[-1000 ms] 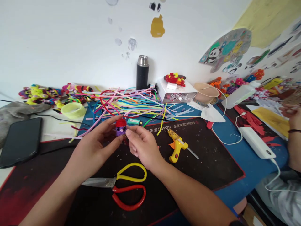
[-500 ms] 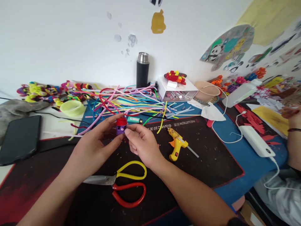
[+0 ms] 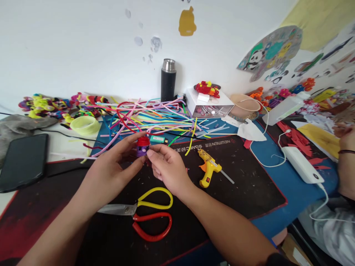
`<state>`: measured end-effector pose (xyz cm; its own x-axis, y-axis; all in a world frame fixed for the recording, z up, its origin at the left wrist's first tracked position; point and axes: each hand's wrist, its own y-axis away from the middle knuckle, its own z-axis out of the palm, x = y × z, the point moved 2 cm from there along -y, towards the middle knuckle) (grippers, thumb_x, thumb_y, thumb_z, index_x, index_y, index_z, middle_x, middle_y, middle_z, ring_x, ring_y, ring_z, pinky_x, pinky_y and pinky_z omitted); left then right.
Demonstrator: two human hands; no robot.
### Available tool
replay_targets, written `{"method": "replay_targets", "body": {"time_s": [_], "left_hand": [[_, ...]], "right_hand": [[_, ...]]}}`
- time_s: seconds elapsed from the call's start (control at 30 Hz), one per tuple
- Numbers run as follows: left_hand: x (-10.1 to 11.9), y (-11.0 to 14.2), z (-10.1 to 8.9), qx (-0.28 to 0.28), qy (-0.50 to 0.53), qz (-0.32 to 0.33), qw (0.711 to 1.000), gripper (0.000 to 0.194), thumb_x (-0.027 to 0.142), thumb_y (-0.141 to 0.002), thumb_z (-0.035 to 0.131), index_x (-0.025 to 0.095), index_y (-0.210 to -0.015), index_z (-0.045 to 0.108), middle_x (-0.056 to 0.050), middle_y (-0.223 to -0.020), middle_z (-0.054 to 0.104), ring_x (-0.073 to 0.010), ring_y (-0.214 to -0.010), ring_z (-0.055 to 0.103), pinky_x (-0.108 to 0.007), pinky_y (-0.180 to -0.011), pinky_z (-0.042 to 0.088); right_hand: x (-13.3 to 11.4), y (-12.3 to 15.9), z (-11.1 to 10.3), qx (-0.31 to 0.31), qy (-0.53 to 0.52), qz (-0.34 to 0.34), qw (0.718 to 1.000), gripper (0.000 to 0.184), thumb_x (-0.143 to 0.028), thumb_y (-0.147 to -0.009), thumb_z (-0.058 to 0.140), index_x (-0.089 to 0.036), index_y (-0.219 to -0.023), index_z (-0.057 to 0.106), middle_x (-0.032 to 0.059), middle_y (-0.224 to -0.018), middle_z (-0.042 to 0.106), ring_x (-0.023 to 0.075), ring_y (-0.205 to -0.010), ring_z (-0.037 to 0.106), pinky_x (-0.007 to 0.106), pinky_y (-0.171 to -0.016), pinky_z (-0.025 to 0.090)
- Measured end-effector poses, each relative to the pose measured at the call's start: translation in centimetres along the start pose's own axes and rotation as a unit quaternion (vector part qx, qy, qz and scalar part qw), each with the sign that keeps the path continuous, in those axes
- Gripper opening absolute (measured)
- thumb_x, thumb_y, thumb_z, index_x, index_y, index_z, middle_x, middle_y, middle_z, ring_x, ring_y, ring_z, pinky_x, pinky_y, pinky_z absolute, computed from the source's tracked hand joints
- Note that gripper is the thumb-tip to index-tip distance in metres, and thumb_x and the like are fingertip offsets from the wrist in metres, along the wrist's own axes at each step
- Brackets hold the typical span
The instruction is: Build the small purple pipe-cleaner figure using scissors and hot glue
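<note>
Between my hands is a small pipe-cleaner figure point(image 3: 143, 146), red on top and purple below, with small pale dots on its side. My left hand point(image 3: 115, 168) grips it from the left, index finger along the red top and thumb near the purple base. From the right, my right hand point(image 3: 168, 166) pinches its side with thumb and fingers. The fingers hide part of the figure. Below the hands, scissors point(image 3: 152, 214) with one yellow and one red handle lie on the black mat point(image 3: 238, 199). A yellow glue gun point(image 3: 209, 168) with a glue stick lies right of them.
Loose pipe cleaners point(image 3: 155, 118) pile up behind the hands. Further back stand a black thermos point(image 3: 168, 81) and a white box point(image 3: 222, 101). A phone point(image 3: 23, 162) lies at left, a white power bank point(image 3: 302, 165) with cables at right. Another person's arm point(image 3: 346, 166) is at the right edge.
Both hands keep hold of the figure, almost unmoved. The view has shifted very slightly; nothing on the table has been moved.
</note>
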<state>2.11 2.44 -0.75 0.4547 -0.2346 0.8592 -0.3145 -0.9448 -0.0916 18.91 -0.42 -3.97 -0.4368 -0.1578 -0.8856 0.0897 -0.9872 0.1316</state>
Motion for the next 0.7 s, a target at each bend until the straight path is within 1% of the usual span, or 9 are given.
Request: {"method": "replay_targets", "body": {"time_s": [0.13,0.2,0.3,0.43,0.7], "left_hand": [[0.28,-0.15,0.02,0.012,0.015,0.000,1.000,0.064,0.057,-0.098,0.078,0.031,-0.156,0.070,-0.005,-0.137,0.084,-0.0312,-0.117,0.080,-0.039,-0.097,0.068],[0.37,-0.19,-0.01,0.015,0.020,-0.001,1.000,0.064,0.057,-0.098,0.079,0.030,-0.156,0.070,-0.006,-0.137,0.085,-0.0305,-0.116,0.080,-0.039,-0.097,0.068],[0.26,-0.24,-0.07,0.017,0.025,-0.008,1.000,0.066,0.056,-0.097,0.079,0.030,-0.157,0.069,-0.005,-0.131,0.086,-0.0288,-0.113,0.080,-0.038,-0.094,0.068],[-0.07,-0.34,-0.07,0.018,0.049,-0.003,0.999,0.070,0.056,-0.095,0.079,0.029,-0.158,0.068,-0.006,-0.126,0.086,-0.0280,-0.110,0.081,-0.040,-0.093,0.067],[0.12,-0.56,0.04,0.014,0.085,-0.008,0.996,0.070,0.055,-0.092,0.082,0.027,-0.154,0.070,-0.008,-0.126,0.086,-0.0267,-0.108,0.082,-0.040,-0.094,0.068]], "right_hand": [[-0.13,0.11,0.12,-0.002,-0.006,0.005,1.000,0.045,-0.059,-0.088,0.088,-0.023,-0.103,0.065,-0.0130,-0.060,0.045,0.0077,-0.047,0.036,0.026,-0.045,0.021],[-0.19,0.13,0.18,-0.004,-0.010,0.003,1.000,0.045,-0.058,-0.088,0.088,-0.023,-0.103,0.065,-0.0131,-0.060,0.045,0.0076,-0.047,0.035,0.026,-0.045,0.021],[-0.23,0.10,0.20,-0.007,-0.014,-0.004,1.000,0.043,-0.057,-0.089,0.087,-0.022,-0.105,0.066,-0.0137,-0.059,0.045,0.0073,-0.046,0.033,0.026,-0.044,0.021],[-0.22,0.08,0.23,-0.018,-0.013,-0.016,1.000,0.042,-0.054,-0.089,0.087,-0.022,-0.107,0.067,-0.0142,-0.059,0.047,0.0064,-0.044,0.032,0.025,-0.044,0.023],[-0.19,0.13,0.21,-0.021,-0.017,-0.019,0.999,0.041,-0.052,-0.090,0.086,-0.021,-0.109,0.068,-0.0143,-0.059,0.048,0.0061,-0.044,0.032,0.025,-0.043,0.022]]}}
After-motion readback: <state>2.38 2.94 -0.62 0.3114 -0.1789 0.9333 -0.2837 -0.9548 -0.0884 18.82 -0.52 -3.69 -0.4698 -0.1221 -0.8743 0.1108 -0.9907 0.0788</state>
